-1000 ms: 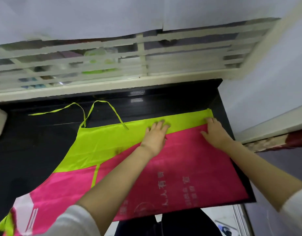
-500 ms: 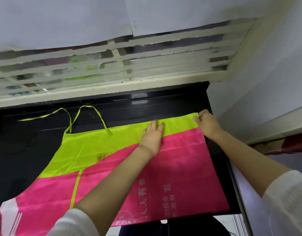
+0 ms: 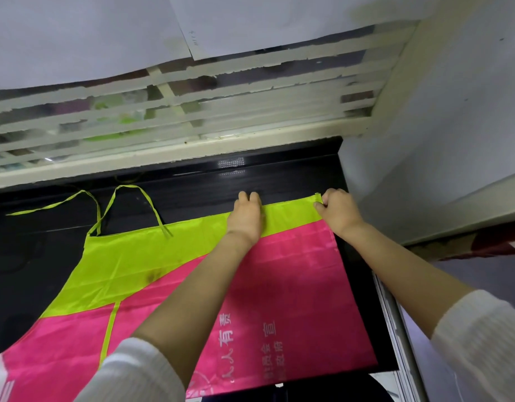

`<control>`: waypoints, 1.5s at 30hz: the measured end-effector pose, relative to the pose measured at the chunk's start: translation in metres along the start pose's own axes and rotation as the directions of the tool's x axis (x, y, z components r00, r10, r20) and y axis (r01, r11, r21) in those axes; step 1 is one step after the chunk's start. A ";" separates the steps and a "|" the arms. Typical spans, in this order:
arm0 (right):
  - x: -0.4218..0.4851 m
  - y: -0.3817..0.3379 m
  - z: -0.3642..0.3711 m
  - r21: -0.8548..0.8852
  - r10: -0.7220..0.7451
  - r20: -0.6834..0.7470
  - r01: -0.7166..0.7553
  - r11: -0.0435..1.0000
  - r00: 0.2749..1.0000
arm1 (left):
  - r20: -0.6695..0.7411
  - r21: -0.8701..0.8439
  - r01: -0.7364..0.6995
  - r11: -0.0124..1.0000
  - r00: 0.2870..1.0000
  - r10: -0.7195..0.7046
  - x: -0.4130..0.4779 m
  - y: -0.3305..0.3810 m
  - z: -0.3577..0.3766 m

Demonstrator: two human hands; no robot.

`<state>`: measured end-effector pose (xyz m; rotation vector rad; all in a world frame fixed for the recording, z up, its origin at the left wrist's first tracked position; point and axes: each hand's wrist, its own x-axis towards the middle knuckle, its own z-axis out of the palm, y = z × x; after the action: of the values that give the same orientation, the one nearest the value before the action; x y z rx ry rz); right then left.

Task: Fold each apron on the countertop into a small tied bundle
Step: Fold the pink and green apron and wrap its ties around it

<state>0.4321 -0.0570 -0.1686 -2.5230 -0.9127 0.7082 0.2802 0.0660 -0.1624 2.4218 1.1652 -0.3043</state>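
My right hand (image 3: 337, 211) pinches the apron (image 3: 294, 271) at its far corner; my left hand (image 3: 246, 214) curls its fingers over the hem. I judge both should lift evenly, keeping that edge taut.

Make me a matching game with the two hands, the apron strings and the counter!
Things:
1. left hand
2. right hand
3. strings
4. countertop

Places and looks:
A. black
B. pinching the far right corner of the apron
C. on the far edge of the green band, partway along
D. thin, lime green, lying looped

Pairs: 1-C, 2-B, 3-D, 4-A.
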 end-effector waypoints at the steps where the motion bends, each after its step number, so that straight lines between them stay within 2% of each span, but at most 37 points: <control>1: 0.000 0.001 0.000 0.010 -0.004 -0.006 0.004 1.000 1.000 | 0.005 -0.013 0.010 1.000 1.000 -0.010 0.000 0.001 0.000; 8: -0.001 0.005 -0.002 0.092 0.003 -0.031 0.000 0.996 1.000 | 0.021 0.017 0.029 0.999 0.999 -0.029 0.009 0.002 0.000; 14: -0.002 0.002 -0.005 0.141 0.039 -0.010 -0.037 0.989 0.999 | -0.112 -0.084 0.049 0.995 0.992 -0.058 0.000 0.006 -0.002; 16: -0.005 -0.001 -0.007 0.170 0.018 -0.054 -0.009 0.985 0.998 | -0.142 -0.142 -0.007 0.990 0.990 -0.014 -0.010 0.010 -0.004; 17: -0.008 -0.004 -0.007 0.152 -0.015 -0.087 0.028 0.988 0.996 | -0.143 -0.157 -0.069 0.985 0.989 0.047 -0.015 0.011 -0.003; 19: -0.026 -0.014 -0.008 0.020 -0.206 -0.104 0.209 0.978 0.973 | -0.154 -0.111 -0.185 0.976 0.974 0.167 -0.035 0.009 0.003; 20: -0.040 -0.019 -0.005 -0.048 -0.339 -0.078 0.336 0.941 0.938 | -0.169 -0.041 -0.218 0.975 0.963 0.209 -0.045 0.006 0.009; 22: -0.071 -0.023 0.011 -0.169 -0.578 0.045 0.577 0.799 0.815 | -0.206 0.097 -0.220 0.971 0.950 0.236 -0.068 -0.003 0.024; 23: -0.085 -0.021 0.023 -0.211 -0.634 0.123 0.644 0.735 0.763 | -0.220 0.147 -0.201 0.968 0.948 0.230 -0.080 -0.008 0.033; 26: -0.108 -0.005 0.052 -0.289 -0.588 0.332 0.673 0.681 0.738 | -0.186 0.286 -0.128 0.950 0.965 0.187 -0.111 -0.024 0.055; 28: -0.110 0.006 0.055 -0.390 -0.565 0.382 0.682 0.619 0.732 | -0.153 0.311 -0.116 0.943 0.973 0.170 -0.125 -0.039 0.067; 32: -0.107 0.027 0.041 -0.480 -0.520 0.471 0.701 0.527 0.713 | -0.075 0.337 -0.211 0.918 0.966 0.249 -0.146 -0.065 0.084; 37: -0.130 0.014 0.043 -0.442 -0.536 0.477 0.717 0.539 0.697 | -0.051 0.312 -0.149 0.938 0.984 0.173 -0.150 -0.058 0.077; 41: -0.176 -0.003 0.066 -0.260 -0.577 0.546 0.778 0.572 0.607 | -0.005 0.340 -0.133 0.931 0.990 0.143 -0.153 -0.055 0.076; 45: -0.190 0.003 0.085 -0.360 -0.574 0.531 0.779 0.513 0.623 | 0.009 0.401 -0.137 0.906 0.989 0.146 -0.158 -0.059 0.073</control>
<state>0.2596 -0.1725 -0.1760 -2.1054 -2.4106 0.6652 0.1353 -0.0448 -0.1842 2.8544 1.0042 -0.5172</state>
